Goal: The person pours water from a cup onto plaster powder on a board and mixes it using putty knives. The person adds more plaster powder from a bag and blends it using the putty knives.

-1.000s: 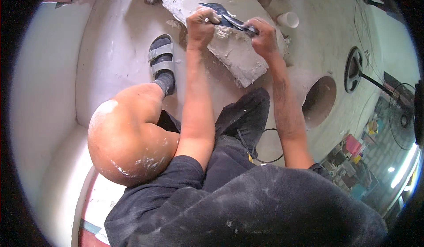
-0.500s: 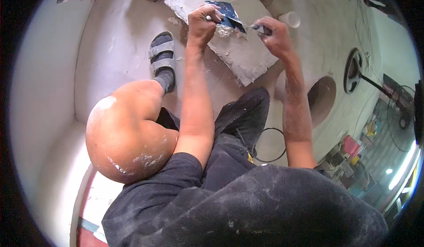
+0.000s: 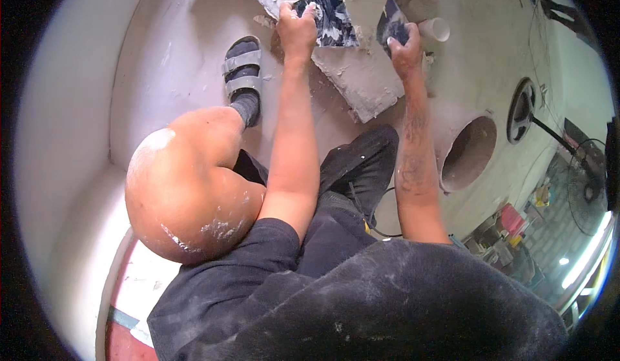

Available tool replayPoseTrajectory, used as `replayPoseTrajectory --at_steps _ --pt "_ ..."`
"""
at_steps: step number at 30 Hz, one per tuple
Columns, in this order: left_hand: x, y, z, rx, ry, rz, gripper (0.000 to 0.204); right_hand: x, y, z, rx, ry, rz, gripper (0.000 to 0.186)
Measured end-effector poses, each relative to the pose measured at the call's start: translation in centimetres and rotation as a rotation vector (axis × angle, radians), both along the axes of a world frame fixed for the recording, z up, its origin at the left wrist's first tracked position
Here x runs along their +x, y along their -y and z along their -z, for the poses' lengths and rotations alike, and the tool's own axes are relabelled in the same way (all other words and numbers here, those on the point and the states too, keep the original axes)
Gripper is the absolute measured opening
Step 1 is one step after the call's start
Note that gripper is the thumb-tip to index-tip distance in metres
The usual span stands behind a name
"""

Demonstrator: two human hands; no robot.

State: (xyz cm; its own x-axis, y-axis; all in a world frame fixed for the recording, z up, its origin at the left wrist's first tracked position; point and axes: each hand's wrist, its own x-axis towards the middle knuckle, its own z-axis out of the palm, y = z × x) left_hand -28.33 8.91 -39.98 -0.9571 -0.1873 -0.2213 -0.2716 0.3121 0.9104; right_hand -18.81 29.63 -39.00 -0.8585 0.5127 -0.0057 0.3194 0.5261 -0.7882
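Note:
My left hand (image 3: 298, 37) is closed on the near left corner of a flat, dark rectangular scraper plate (image 3: 332, 22), its face streaked with white plaster. To its right, my right hand (image 3: 407, 54) grips a putty knife (image 3: 390, 17) by its dark handle, the blade pointing away from me. A gap separates the two tools. Both are above a pale board (image 3: 361, 83) crusted with plaster, which lies on the floor between my hands and my legs. Part of the board is hidden behind the plate and my hands.
A white pipe end (image 3: 436, 30) stands just right of my right hand. Nearer is a wide round hollow cylinder (image 3: 470, 154). Farther right are a black round base (image 3: 521, 110) with a pole and a fan (image 3: 588, 186). My sandalled foot (image 3: 243, 70) rests left of the board.
My right hand has turned and moved the putty knife away from the plate, so its blade face shows. The plate has tilted to show its smeared face.

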Motion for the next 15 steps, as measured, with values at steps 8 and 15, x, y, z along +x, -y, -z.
replayPoseTrajectory --at_steps 8,15 --pt "-0.1 -0.7 -0.1 0.008 0.041 0.098 0.034 4.8 6.4 -6.0 0.434 0.001 -0.452 0.029" --pt "0.0 -0.9 1.6 0.278 0.149 0.235 0.025 -1.2 3.2 -3.5 0.430 -0.061 -0.483 0.032"
